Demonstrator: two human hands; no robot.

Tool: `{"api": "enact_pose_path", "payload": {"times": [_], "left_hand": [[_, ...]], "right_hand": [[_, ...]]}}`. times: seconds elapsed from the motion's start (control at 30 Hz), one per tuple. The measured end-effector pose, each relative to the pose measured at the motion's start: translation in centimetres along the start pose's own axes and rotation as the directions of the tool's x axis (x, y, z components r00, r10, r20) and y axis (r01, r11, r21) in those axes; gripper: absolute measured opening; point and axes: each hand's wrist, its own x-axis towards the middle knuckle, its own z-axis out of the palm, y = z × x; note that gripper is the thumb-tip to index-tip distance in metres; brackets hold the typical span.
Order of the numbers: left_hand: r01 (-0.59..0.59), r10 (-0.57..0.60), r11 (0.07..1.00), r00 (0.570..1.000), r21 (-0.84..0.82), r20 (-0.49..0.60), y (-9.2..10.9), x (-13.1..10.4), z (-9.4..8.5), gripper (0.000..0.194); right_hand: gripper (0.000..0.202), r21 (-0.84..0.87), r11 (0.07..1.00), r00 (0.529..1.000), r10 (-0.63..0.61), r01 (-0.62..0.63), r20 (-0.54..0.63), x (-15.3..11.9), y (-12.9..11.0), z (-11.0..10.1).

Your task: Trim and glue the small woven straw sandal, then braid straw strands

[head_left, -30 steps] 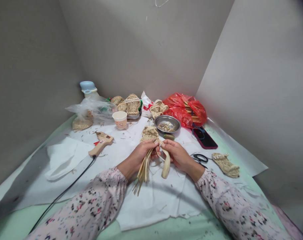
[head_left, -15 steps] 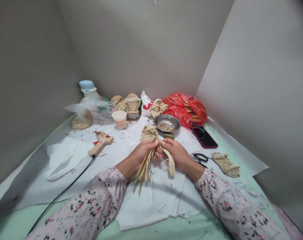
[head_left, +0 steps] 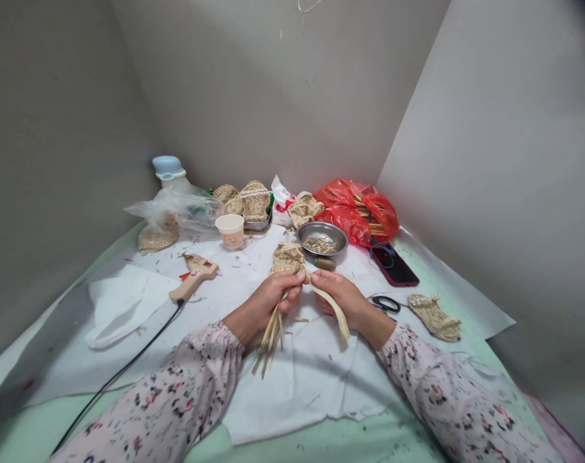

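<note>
A small woven straw piece [head_left: 287,257] lies at the middle of the white sheet, its loose strands running toward me. My left hand [head_left: 277,294] is closed around a bundle of thin straw strands [head_left: 272,331] that hangs down below the fingers. Between the thumb and fingers of my right hand [head_left: 338,294] is a wide, pale straw strip [head_left: 339,314], its free end curving down to the right. Both hands nearly meet at the near edge of the woven piece. The fingertips of my right hand are partly hidden.
A glue gun [head_left: 193,278] lies to the left, near a paper cup [head_left: 230,231]. Behind my hands stands a metal bowl [head_left: 323,239] of straw scraps. On the right are scissors [head_left: 386,303], a phone [head_left: 395,265], another woven piece [head_left: 434,317] and a red plastic bag [head_left: 343,209].
The strand bundle in my left hand has drawn together into a narrower bunch. The wide strip has swung to the right and now appears narrower.
</note>
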Motion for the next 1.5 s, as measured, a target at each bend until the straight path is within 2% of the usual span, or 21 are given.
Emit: {"api": "enact_pose_path", "payload": {"times": [0.17,0.37,0.5,0.67,0.87,1.1,1.23,1.43,1.5], "left_hand": [[-0.004,0.006,1.0,0.998,0.027,-0.061,-0.04,0.22,0.2,0.011],[-0.045,0.043,0.996,0.999,0.074,0.024,-0.02,0.01,0.43,0.012],[-0.049,0.045,0.995,0.998,0.088,0.046,0.09,-0.13,0.5,0.015],[-0.059,0.058,0.992,0.998,0.11,0.008,0.06,0.14,0.31,0.021],[-0.042,0.053,0.983,0.997,0.177,-0.06,-0.18,-0.13,0.49,0.028],[-0.024,0.058,0.96,0.992,0.279,-0.114,-0.09,-0.43,0.94,0.031],[-0.022,0.058,0.957,0.991,0.288,-0.117,-0.16,-0.35,0.79,0.029],[-0.022,0.044,0.971,0.995,0.239,-0.087,-0.19,-0.35,0.78,0.027],[-0.022,0.042,0.973,0.996,0.232,-0.083,-0.14,-0.41,0.84,0.026]], "right_hand": [[0.031,0.031,0.999,0.999,-0.031,0.031,0.016,0.1,0.03,-0.15],[0.028,0.011,0.999,0.999,-0.031,0.031,-0.036,0.28,-0.05,-0.4],[0.021,0.045,0.999,1.0,-0.02,0.021,-0.018,0.34,-0.08,-0.37],[0.013,0.035,0.997,0.997,-0.073,0.072,0.028,0.05,0.1,-0.18],[0.017,-0.054,0.998,0.998,-0.019,0.022,0.061,-0.1,0.31,-0.11],[0.013,-0.132,0.988,0.996,-0.086,0.08,-0.038,0.14,0.46,-0.07],[0.016,-0.122,0.99,0.995,-0.082,0.074,-0.061,0.26,0.46,-0.04],[0.018,-0.019,0.999,0.998,-0.046,0.047,0.04,0.1,0.28,0.12],[0.017,-0.029,0.998,0.998,-0.053,0.055,0.04,0.18,0.42,0.05]]}}
